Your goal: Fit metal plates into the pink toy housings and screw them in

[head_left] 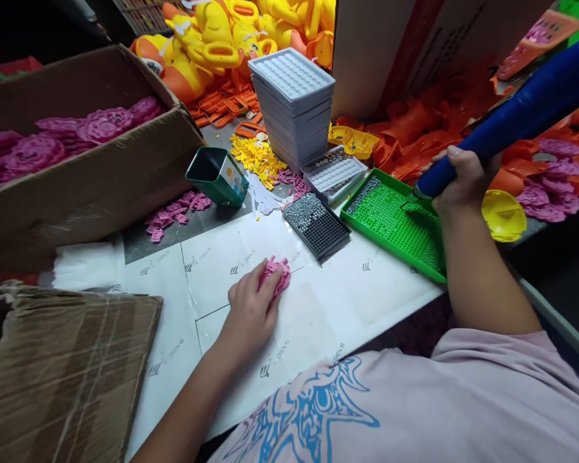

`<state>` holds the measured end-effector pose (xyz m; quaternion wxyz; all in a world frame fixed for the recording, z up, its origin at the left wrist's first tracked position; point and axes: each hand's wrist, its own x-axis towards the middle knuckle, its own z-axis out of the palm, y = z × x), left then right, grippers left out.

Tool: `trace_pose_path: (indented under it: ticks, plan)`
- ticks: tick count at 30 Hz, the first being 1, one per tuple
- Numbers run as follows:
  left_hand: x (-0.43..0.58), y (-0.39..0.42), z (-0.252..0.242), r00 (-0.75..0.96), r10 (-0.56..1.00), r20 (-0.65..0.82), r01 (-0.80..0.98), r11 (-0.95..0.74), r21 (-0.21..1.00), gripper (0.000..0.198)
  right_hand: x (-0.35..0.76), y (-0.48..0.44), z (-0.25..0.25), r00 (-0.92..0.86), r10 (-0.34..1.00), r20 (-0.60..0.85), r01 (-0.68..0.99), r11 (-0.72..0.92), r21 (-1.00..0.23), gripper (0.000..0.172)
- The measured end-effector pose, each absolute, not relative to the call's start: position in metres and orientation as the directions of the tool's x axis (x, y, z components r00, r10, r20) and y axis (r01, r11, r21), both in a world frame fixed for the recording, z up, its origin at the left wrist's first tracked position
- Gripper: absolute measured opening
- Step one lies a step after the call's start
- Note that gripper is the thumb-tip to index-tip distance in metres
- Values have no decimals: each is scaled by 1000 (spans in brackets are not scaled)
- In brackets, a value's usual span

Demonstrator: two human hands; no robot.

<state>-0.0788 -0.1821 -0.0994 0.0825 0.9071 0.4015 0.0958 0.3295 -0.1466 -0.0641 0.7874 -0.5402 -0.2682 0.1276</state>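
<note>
My left hand (255, 297) is closed round a small pink plastic part (277, 275) on the white sheet. My right hand (467, 177) grips a blue electric screwdriver (516, 119), its tip down at the green perforated tray (383, 215). Small metal screws fill many of the tray's holes. Left of that tray lies a black perforated tray (316, 225), its far part covered with screws. The fingers of my left hand hide part of the pink piece.
A stack of white trays (292, 109) stands at the back, beside yellow small parts (255, 161). A green bin (219, 177) and a cardboard box of pink parts (101, 154) are on the left. Another box (67, 373) sits front left. Orange parts (415, 135) pile up behind.
</note>
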Motion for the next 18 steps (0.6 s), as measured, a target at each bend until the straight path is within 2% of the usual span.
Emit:
trace_pose_path:
  ticks: [6,12,15,18]
  plan:
    - [-64,-204,-94,805,556,204,507,-825,250,49,329,-147,-66,810,497,310,78,433,-898,33]
    - [-29,-221,-88,950,309,50,275,-900,338,59,326,-146,-64,824,471,315,99,428,-898,35]
    - [-13,-220,-90,972,235,7,218,-914,342,54,327,-148,-64,817,490,306,93,411,-907,37]
    - [-4,-217,-96,978,204,38,183,-936,299,44,329,-152,-64,774,564,287,75,368,-927,41]
